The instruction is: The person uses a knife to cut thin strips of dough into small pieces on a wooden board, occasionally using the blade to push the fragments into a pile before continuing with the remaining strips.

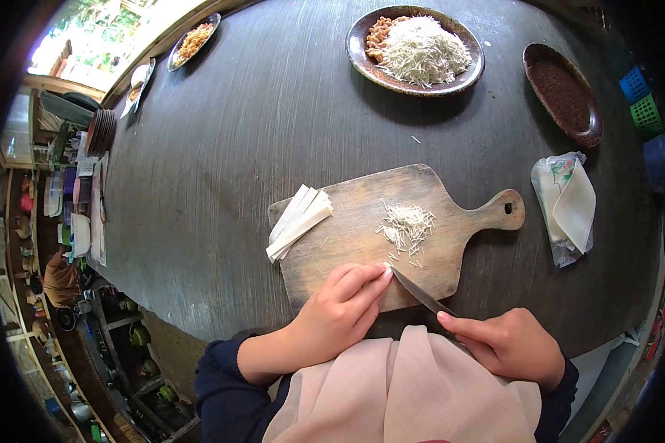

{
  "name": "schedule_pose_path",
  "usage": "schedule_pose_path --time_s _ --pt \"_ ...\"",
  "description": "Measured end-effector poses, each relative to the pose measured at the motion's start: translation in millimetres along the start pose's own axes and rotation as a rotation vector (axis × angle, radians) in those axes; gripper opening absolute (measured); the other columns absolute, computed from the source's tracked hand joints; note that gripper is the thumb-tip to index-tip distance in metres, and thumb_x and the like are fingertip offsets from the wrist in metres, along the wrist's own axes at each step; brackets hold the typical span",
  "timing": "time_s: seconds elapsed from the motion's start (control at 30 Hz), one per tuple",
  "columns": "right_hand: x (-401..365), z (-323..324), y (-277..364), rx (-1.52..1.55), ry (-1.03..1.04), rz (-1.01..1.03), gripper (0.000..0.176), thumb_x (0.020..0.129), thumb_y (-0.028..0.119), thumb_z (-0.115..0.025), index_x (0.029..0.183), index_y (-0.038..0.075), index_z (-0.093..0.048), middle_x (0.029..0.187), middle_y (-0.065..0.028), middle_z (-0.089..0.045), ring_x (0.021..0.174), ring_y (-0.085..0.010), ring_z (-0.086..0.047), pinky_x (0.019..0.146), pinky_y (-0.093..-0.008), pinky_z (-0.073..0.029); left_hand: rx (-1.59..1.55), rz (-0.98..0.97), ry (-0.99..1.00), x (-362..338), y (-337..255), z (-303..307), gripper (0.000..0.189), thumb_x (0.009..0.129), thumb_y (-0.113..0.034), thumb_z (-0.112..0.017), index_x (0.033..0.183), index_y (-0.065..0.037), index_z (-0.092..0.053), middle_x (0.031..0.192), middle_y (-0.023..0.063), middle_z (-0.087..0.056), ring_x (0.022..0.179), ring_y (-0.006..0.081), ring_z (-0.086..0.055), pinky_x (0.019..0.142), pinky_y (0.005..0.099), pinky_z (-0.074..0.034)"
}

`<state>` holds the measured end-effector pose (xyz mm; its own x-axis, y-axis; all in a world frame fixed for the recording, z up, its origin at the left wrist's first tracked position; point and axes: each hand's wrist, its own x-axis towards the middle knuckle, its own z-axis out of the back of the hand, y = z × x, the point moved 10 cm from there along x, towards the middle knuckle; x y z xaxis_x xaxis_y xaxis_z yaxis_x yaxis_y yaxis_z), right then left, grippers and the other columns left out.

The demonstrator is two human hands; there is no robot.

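My right hand [502, 343] grips a knife [419, 290], its blade pointing up and left to my left fingertips. The fingers of my left hand [343, 306] are pressed together at the cutting board's near edge. A bit of white strip [388, 270] shows at their tips; the rest is hidden under them. Just beyond lies a small heap of thin white shreds [408, 227] on the wooden cutting board [347, 221]. Longer flat white strips [301, 221] are stacked at the board's left edge.
A large plate [358, 63] at the back holds white shreds and brown pieces. Right of it sit a brown oval dish [565, 96] and a plastic packet with white sheets [565, 207]. A small food dish [193, 44] stands far left on the dark table [222, 148].
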<state>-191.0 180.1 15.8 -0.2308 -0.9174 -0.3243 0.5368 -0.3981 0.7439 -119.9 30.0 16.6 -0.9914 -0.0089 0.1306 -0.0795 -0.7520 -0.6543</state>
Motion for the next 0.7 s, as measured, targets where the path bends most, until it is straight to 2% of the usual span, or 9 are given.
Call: schedule_pose_path --time_s 0.1,0.17,0.27,0.47,0.7 --pt "0.9 -1.2 -2.4 0.011 0.006 0.005 0.049 0.083 0.005 -0.069 0.131 0.016 -0.064 0.069 -0.0122 -0.066 0.054 -0.0273 -0.062 0.052 -0.0329 -0.048 0.004 -0.006 -0.004 -0.6 0.7 -0.2 0.038 0.081 0.004 -0.070 0.118 0.004 -0.066 0.118 0.0150 -0.061 0.102 0.0304 -0.061 0.091 0.0378 -0.050" --pt "3.6 1.3 0.8 0.030 -0.067 0.086 0.050 0.088 0.010 -0.066 0.137 0.016 -0.059 0.067 -0.0077 -0.067 0.051 -0.0227 -0.062 0.049 -0.0307 -0.048 0.002 -0.006 -0.005 0.0 0.8 0.1 0.038 0.081 0.004 -0.070 0.119 0.004 -0.066 0.119 0.0149 -0.061 0.102 0.0303 -0.062 0.091 0.0379 -0.050" --pt "3.5 6.0 -1.3 0.092 -0.177 0.102 0.053 0.086 0.008 -0.067 0.138 0.016 -0.058 0.068 -0.0093 -0.067 0.051 -0.0234 -0.062 0.050 -0.0313 -0.049 0.002 -0.003 -0.002 -0.3 0.7 0.3 0.039 0.080 0.004 -0.070 0.119 0.004 -0.066 0.119 0.0147 -0.061 0.103 0.0302 -0.062 0.091 0.0378 -0.050" --pt "5.5 2.1 0.5 0.050 -0.056 0.084 0.052 0.086 0.007 -0.067 0.136 0.016 -0.060 0.067 -0.0092 -0.067 0.050 -0.0228 -0.062 0.050 -0.0304 -0.049 0.010 -0.010 0.000 -0.5 0.7 -0.4 0.040 0.079 0.005 -0.070 0.119 0.004 -0.066 0.118 0.0150 -0.061 0.103 0.0306 -0.061 0.091 0.0377 -0.050" --pt "5.5 0.3 0.4 0.079 -0.062 0.098 0.049 0.088 0.008 -0.066 0.136 0.016 -0.060 0.064 -0.0101 -0.064 0.048 -0.0218 -0.060 0.049 -0.0304 -0.048 0.009 -0.019 0.016 -0.6 -0.2 -0.5 0.040 0.079 0.005 -0.070 0.119 0.005 -0.065 0.118 0.0157 -0.060 0.103 0.0314 -0.061 0.091 0.0378 -0.050"
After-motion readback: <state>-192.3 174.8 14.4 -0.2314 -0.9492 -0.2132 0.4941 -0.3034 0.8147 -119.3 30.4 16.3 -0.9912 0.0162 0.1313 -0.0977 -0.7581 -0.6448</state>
